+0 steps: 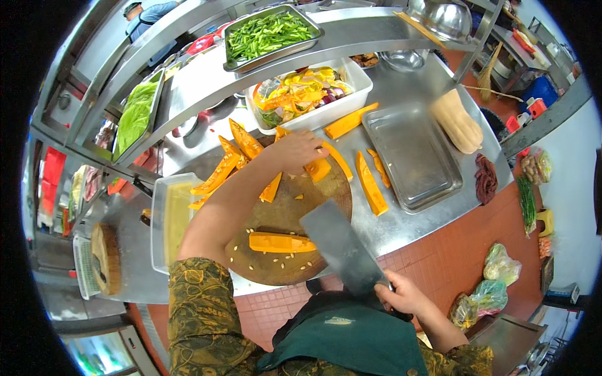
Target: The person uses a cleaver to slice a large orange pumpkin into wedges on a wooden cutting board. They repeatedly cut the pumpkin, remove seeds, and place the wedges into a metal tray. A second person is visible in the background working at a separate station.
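Note:
A cleaver [345, 250] with a broad dark blade is held by its handle in my right hand [404, 293], its blade over the near right edge of the round wooden chopping board [301, 213]. My left hand [300, 152] reaches across to the board's far side, its curled fingers closed on a pumpkin wedge [318, 169]; the grip is partly hidden. A straight pumpkin piece [282, 242] lies on the near part of the board, among scattered seeds. More pumpkin wedges [246, 139] are heaped at the far left of the board. Other pumpkin slices [371, 186] rest to its right.
An empty metal tray [411, 156] stands at right, beside a butternut squash [456, 122] and a dark red cloth [485, 180]. Behind the board is a white tub [360, 81] of vegetable scraps. A clear plastic container [164, 219] borders its left. Overhead, a shelf carries cut greens [273, 34].

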`<action>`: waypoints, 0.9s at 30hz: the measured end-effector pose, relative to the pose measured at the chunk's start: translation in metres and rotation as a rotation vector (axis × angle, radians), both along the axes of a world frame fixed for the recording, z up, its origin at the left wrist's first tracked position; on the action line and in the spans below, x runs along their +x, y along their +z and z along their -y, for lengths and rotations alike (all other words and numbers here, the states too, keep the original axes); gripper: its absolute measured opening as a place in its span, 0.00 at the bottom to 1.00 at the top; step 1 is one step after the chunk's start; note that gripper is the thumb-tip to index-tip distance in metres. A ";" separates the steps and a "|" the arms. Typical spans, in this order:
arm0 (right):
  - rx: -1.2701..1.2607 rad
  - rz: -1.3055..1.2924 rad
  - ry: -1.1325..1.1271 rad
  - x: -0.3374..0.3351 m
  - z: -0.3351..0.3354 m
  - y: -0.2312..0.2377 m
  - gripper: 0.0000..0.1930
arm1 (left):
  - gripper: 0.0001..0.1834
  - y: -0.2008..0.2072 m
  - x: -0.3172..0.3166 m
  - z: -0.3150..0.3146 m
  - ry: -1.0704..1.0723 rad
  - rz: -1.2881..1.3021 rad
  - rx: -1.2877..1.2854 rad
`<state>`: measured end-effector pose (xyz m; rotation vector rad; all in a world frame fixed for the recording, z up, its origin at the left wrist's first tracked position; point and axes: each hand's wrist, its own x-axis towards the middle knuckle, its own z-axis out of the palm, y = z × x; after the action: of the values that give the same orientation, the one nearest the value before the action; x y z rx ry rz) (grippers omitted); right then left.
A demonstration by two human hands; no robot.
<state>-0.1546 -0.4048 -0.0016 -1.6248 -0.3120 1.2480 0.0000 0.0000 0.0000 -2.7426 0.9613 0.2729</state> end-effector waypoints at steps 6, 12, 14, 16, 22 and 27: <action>0.152 0.280 0.218 -0.012 -0.026 -0.008 0.11 | 0.30 0.026 -0.002 -0.003 0.243 0.219 -0.473; 0.142 0.574 0.380 -0.018 -0.093 -0.006 0.11 | 0.34 0.088 -0.026 -0.020 0.616 0.234 -0.765; 0.043 0.631 0.385 -0.015 -0.102 -0.003 0.12 | 0.38 0.114 -0.046 -0.030 0.793 -0.001 -0.845; -0.046 0.661 0.373 -0.006 -0.108 0.008 0.12 | 0.39 0.123 -0.079 -0.043 0.842 -0.057 -0.830; -0.011 0.689 0.226 0.011 -0.108 0.001 0.11 | 0.42 0.122 -0.170 -0.044 0.884 -0.435 -0.660; 0.037 0.465 0.062 0.001 -0.112 -0.005 0.09 | 0.42 0.045 -0.234 -0.026 0.707 -0.466 -0.504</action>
<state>-0.1537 -0.2927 -0.0066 -1.8743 -0.6722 0.8894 -0.2343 0.0256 0.0446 -3.4899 0.0689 0.9250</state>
